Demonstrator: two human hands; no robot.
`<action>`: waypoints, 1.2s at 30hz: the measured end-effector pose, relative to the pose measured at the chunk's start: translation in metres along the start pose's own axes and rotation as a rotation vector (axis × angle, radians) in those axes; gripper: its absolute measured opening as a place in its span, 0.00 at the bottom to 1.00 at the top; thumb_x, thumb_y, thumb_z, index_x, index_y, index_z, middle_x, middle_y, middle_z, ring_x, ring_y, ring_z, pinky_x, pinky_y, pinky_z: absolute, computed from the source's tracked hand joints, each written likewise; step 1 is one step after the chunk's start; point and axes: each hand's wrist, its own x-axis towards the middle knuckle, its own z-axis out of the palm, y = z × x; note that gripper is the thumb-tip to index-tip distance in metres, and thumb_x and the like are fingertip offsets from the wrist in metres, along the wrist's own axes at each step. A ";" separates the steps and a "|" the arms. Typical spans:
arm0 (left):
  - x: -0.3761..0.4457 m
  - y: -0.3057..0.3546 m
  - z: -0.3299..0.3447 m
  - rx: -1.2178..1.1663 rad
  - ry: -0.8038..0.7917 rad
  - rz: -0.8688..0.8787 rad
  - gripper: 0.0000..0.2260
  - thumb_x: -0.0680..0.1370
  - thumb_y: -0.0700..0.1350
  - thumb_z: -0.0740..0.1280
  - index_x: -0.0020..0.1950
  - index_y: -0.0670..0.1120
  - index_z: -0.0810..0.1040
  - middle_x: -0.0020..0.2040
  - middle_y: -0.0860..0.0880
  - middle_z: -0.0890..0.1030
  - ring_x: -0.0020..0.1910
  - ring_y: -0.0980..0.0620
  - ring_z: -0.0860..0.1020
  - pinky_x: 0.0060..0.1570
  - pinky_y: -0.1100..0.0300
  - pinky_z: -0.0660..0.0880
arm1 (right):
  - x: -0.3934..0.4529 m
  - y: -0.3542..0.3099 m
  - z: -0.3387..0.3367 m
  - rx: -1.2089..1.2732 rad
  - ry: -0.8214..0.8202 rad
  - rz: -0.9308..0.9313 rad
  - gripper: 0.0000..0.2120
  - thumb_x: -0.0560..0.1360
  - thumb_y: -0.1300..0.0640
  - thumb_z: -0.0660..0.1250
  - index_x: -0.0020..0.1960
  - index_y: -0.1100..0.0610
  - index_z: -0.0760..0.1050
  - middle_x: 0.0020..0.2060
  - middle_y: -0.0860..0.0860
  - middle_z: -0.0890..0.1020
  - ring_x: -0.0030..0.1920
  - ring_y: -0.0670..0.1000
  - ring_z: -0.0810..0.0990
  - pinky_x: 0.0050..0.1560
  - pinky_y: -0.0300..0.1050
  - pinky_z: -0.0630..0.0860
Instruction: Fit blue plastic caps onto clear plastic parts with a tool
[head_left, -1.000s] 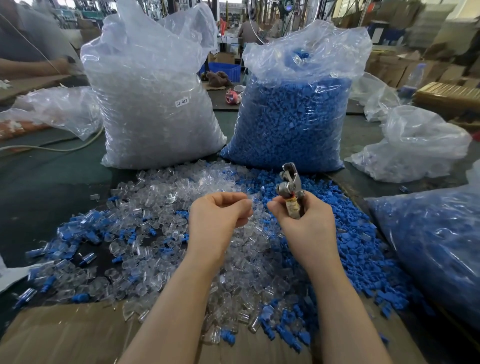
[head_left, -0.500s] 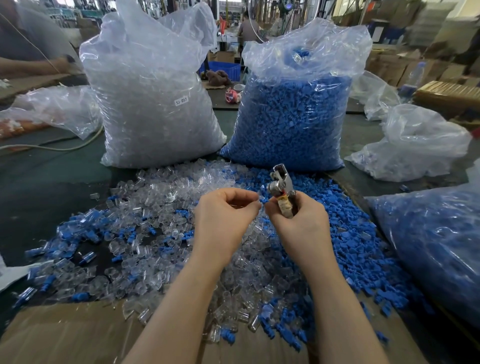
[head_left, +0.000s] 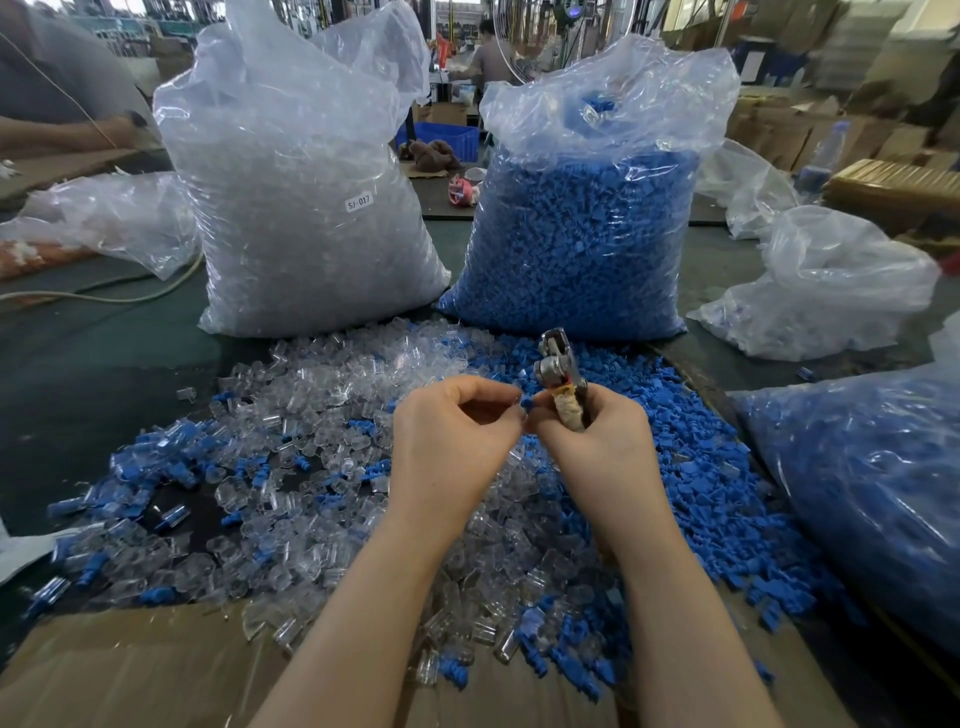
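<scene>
Over a counter (head_left: 93, 374) heaped with loose clear parts (head_left: 311, 415) and blue caps (head_left: 717, 493), our left hand (head_left: 452, 436) pinches a blue cap (head_left: 525, 404) against our right hand (head_left: 597, 441), which grips the metal tool (head_left: 558, 374) upright.

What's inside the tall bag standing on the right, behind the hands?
The bag is packed with blue caps, filling it about three quarters; crumpled plastic tops it. Whether anything else lies deeper inside cannot be seen.
</scene>
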 end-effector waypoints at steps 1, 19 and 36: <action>0.000 0.000 0.000 -0.007 0.004 -0.005 0.07 0.71 0.40 0.77 0.43 0.52 0.85 0.34 0.59 0.83 0.36 0.65 0.82 0.37 0.73 0.75 | 0.000 -0.001 0.000 0.007 -0.002 -0.002 0.02 0.71 0.57 0.72 0.40 0.54 0.80 0.31 0.49 0.81 0.30 0.49 0.73 0.34 0.55 0.73; 0.007 -0.004 -0.010 -0.345 -0.073 -0.134 0.07 0.75 0.34 0.72 0.43 0.46 0.82 0.34 0.53 0.84 0.35 0.59 0.82 0.39 0.68 0.77 | 0.000 0.005 -0.013 -0.296 -0.230 -0.106 0.04 0.73 0.55 0.68 0.47 0.54 0.76 0.34 0.51 0.80 0.36 0.55 0.76 0.39 0.58 0.75; 0.006 -0.001 -0.015 -0.349 -0.125 -0.054 0.06 0.75 0.34 0.71 0.44 0.44 0.82 0.36 0.52 0.84 0.36 0.59 0.82 0.40 0.68 0.77 | -0.002 0.001 -0.011 -0.371 -0.248 -0.138 0.04 0.71 0.59 0.64 0.46 0.53 0.75 0.34 0.49 0.79 0.35 0.53 0.76 0.37 0.53 0.74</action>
